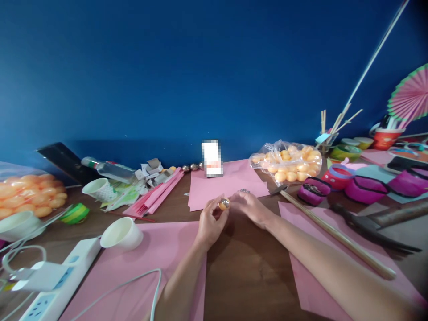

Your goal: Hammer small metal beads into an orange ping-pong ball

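My left hand (pixel 211 225) is closed around a small shiny ball (pixel 224 203), silvery above and orange below, pinched between thumb and fingers over the brown table (pixel 249 267). Close by on the right, my right hand (pixel 251 208) reaches toward the ball, its fingers smeared by motion. A small silvery thing (pixel 244 191) shows at the far edge of that hand; whether the fingers touch it is unclear. Beyond both hands lie sheets of pink paper (pixel 230 176), with several shiny dark metallic balls (pixel 194 167) in a row behind them on the left.
A bag of orange balls (pixel 292 162) sits back right. A wooden-handled tool (pixel 337 232) and a dark-headed hammer (pixel 374 227) lie right, near purple containers (pixel 366 189). On the left are a paper cup (pixel 122 234), a power strip (pixel 67 272) and a loose white cable (pixel 133 278).
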`<control>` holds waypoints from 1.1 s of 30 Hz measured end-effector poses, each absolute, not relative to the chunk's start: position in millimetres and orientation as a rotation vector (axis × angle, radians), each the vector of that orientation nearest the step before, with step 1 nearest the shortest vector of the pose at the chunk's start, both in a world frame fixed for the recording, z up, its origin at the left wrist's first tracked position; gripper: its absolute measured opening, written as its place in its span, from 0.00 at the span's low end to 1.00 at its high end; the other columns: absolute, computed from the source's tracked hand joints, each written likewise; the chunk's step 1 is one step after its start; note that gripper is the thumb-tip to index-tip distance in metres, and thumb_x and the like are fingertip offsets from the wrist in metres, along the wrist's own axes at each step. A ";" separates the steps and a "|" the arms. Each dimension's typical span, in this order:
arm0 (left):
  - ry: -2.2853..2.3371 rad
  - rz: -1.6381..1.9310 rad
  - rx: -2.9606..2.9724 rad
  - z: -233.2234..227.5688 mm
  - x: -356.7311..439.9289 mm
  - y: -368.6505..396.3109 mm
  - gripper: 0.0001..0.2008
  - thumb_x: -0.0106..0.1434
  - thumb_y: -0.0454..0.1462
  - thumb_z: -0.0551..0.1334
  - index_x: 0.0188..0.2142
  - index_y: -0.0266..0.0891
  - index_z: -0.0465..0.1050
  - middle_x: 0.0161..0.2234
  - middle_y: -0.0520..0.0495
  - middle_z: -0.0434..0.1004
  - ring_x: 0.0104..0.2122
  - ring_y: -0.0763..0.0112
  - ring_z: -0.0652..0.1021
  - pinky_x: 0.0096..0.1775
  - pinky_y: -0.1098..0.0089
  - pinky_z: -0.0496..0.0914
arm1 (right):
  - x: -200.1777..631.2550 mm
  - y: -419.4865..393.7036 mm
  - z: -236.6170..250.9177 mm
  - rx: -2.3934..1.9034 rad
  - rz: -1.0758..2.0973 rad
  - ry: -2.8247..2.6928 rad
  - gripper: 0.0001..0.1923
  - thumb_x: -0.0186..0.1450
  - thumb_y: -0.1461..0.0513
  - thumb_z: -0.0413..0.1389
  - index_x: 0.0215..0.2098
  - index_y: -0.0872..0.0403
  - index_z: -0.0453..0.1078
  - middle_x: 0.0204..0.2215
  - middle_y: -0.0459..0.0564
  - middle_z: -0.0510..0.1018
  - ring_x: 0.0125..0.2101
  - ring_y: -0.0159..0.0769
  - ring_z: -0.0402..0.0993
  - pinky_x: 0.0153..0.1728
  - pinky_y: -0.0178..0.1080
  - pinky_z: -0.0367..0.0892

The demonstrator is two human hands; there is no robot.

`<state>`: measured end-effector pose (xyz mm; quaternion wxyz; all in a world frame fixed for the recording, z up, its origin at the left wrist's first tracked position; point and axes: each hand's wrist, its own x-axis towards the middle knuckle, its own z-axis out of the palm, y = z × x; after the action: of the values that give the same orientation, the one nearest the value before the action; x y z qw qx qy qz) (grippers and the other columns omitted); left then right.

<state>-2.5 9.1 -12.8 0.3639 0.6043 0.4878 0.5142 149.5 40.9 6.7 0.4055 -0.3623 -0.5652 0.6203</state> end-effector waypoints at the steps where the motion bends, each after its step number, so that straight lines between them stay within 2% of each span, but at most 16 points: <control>1: 1.244 1.322 1.525 -12.8 -2.4 9.1 0.22 0.54 0.38 0.60 0.49 0.40 0.66 0.46 0.43 0.70 0.45 0.64 0.71 0.45 0.65 0.67 | 149.3 40.8 6.6 -0.921 1.553 -1.435 0.18 0.50 0.52 0.59 0.31 0.55 0.66 0.32 0.47 0.74 0.36 0.35 0.70 0.41 0.40 0.64; 11: 1.198 1.334 1.484 -9.1 -0.4 8.9 0.17 0.56 0.40 0.58 0.44 0.37 0.69 0.42 0.43 0.74 0.43 0.64 0.73 0.47 0.63 0.65 | 151.7 36.7 14.7 -0.855 1.393 -1.700 0.18 0.54 0.55 0.57 0.41 0.54 0.67 0.40 0.50 0.73 0.41 0.37 0.69 0.45 0.42 0.63; 16: 1.158 1.324 1.392 -11.2 -1.9 9.3 0.25 0.54 0.39 0.60 0.51 0.38 0.61 0.41 0.44 0.74 0.41 0.66 0.74 0.45 0.62 0.66 | 152.2 36.5 11.8 -0.898 1.351 -1.696 0.18 0.54 0.55 0.57 0.41 0.53 0.65 0.40 0.49 0.73 0.41 0.38 0.69 0.44 0.41 0.64; 21: 1.240 1.336 1.426 -11.8 -2.7 10.1 0.20 0.52 0.40 0.61 0.45 0.37 0.68 0.43 0.42 0.74 0.43 0.62 0.73 0.47 0.61 0.65 | 153.1 36.5 9.1 -0.873 1.266 -1.766 0.16 0.55 0.55 0.56 0.40 0.52 0.65 0.40 0.49 0.73 0.43 0.39 0.68 0.44 0.40 0.63; 27: 1.262 1.342 1.437 -8.7 -2.2 9.6 0.20 0.52 0.42 0.61 0.44 0.36 0.69 0.41 0.42 0.74 0.42 0.61 0.73 0.46 0.61 0.65 | 152.0 32.8 11.5 -0.844 1.145 -1.815 0.18 0.54 0.56 0.57 0.41 0.51 0.64 0.40 0.49 0.72 0.44 0.39 0.67 0.45 0.41 0.63; 33: 1.013 1.326 1.133 -7.8 -3.9 8.9 0.25 0.60 0.49 0.47 0.45 0.33 0.69 0.40 0.40 0.75 0.39 0.62 0.74 0.40 0.61 0.69 | 151.9 34.5 9.4 -0.850 1.163 -1.810 0.15 0.56 0.57 0.56 0.40 0.52 0.64 0.39 0.49 0.72 0.41 0.38 0.68 0.43 0.40 0.64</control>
<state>-3.9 8.9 -7.8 0.5332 0.4751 0.4250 0.5562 151.9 34.5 9.4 0.4022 -0.3365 -0.7163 0.4604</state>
